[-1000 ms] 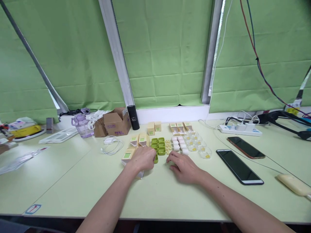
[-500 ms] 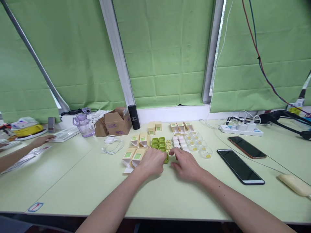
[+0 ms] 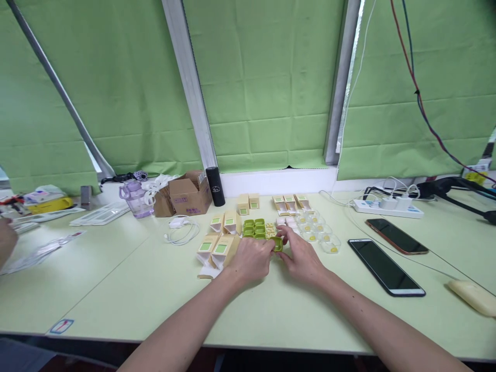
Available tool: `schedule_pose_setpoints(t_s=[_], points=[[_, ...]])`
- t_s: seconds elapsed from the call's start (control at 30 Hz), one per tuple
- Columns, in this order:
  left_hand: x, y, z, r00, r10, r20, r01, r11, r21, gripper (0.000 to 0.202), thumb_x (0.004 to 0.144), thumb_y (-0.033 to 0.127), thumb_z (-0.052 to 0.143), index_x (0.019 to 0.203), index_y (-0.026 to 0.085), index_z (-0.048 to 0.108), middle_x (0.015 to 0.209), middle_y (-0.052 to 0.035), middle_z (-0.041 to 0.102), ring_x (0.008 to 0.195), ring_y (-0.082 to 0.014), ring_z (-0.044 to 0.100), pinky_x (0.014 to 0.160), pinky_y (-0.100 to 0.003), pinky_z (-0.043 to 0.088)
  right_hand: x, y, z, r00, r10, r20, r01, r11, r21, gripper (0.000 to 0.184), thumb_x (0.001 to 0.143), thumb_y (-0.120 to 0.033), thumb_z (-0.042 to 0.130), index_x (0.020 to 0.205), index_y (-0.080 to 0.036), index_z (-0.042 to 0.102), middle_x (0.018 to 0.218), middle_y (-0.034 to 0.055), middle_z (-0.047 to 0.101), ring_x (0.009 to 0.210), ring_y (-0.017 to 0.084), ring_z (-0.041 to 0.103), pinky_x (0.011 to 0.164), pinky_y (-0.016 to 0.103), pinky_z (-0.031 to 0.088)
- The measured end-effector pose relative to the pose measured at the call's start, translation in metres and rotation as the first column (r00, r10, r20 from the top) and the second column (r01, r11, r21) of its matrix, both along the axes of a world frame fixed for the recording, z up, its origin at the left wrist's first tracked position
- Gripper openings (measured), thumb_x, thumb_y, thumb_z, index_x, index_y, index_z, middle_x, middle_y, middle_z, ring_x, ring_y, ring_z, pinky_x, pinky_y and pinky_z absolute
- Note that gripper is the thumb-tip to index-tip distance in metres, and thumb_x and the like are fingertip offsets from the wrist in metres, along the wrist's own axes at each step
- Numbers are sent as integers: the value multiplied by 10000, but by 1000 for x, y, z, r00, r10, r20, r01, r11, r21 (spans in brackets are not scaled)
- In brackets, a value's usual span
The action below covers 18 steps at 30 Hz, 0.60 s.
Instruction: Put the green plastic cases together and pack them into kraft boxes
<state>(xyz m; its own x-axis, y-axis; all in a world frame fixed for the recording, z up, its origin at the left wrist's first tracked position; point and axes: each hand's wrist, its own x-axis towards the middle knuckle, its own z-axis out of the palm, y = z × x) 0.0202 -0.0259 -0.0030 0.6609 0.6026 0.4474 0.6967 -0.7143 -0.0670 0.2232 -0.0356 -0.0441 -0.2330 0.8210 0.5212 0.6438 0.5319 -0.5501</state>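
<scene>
My left hand and my right hand meet over a small green case, both pinching it just above the pale green table. Behind my fingers lie a cluster of green cases, small white cases and clear lids with yellow pieces. Tan cartons with green labels lie just left of my left hand, more cartons stand at the back.
Two phones lie at right, behind them a power strip. A cream object sits far right. A white cable, cardboard box, black cylinder and purple bottle stand left. Another person's hand shows at the left edge.
My left hand moved right from the cartons with a green case, and my right hand closed in on it. The other person's hand drew back to the left edge.
</scene>
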Motion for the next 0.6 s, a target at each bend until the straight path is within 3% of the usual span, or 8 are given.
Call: schedule_pose_setpoints(t_s=[0.17,0.33,0.6], points=[[-5,7,-3,958,-104,267,95,994,49,154,981,205,640,1129,208,684,842,-50,786,687,-243,692,657,-373,398,3,5,-1,976,34,-217,-29,999,22,655,903,-160,645,1482,-315,382,1290,87,696,997,253,694,846,437,601],[-7,12,-3,898,-137,417,114,990,81,233,943,159,621,1172,200,639,873,-42,768,739,-235,703,908,-474,430,5,7,1,942,73,-328,-60,997,50,633,894,-164,649,1462,-314,413,1280,92,698,1060,268,698,893,473,615],[-4,9,-4,878,-81,472,107,994,-27,492,890,138,645,1357,234,522,1401,-140,681,1123,-295,692,1136,-543,325,2,3,5,921,120,-370,-91,991,95,638,865,-139,653,1443,-306,441,1262,87,713,1135,277,706,931,475,611]])
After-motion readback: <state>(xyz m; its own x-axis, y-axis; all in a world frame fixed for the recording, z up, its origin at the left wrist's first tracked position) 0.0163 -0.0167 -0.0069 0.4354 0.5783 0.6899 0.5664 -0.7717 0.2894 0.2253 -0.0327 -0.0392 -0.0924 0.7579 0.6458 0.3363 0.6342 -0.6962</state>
